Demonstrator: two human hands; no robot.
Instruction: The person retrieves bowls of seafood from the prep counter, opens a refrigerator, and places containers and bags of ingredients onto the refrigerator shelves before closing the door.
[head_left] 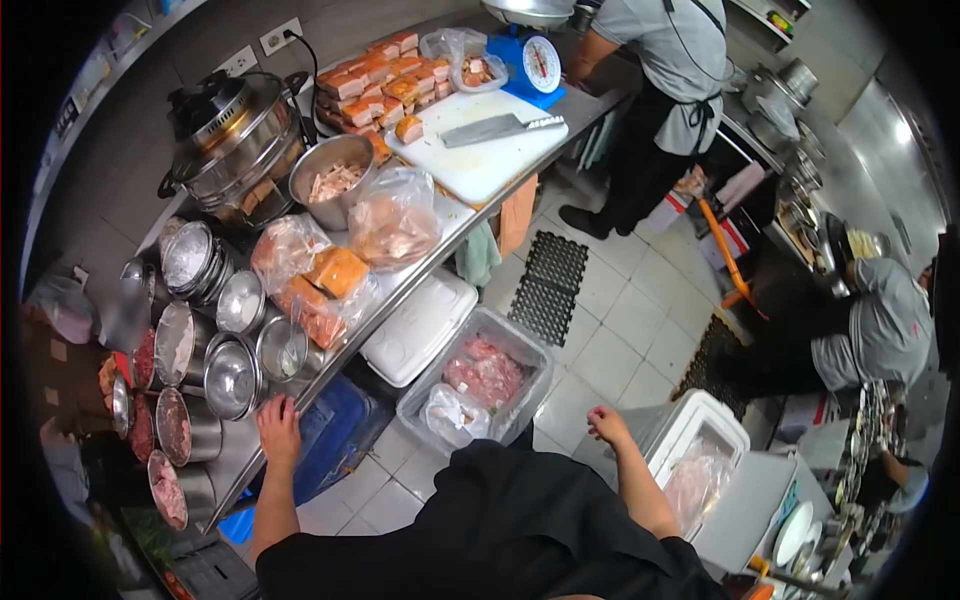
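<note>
At the near edge of the steel table (232, 450), my left hand (279, 428) reaches forward with its fingers apart and nothing in them. It is close to the stacked metal bowls (231, 375), and I cannot tell whether it touches the table. My right hand (606, 426) hangs in the air over the floor, loosely bent, fingers apart and holding nothing. To its right stands an open white cooler (741, 436) with bagged contents inside. Between my hands, on the floor, an open grey tub (537, 372) contains raw meat (483, 372) and a white plastic bag (453, 413).
A white lid (420, 325) lies beside the tub. The table bears bagged meat (395, 218), metal pots (188, 428), a cutting board (470, 170) with a cleaver (492, 130), pork pieces (375, 80) and a blue scale (528, 66). Two co-workers (672, 70) (885, 325) stand beyond.
</note>
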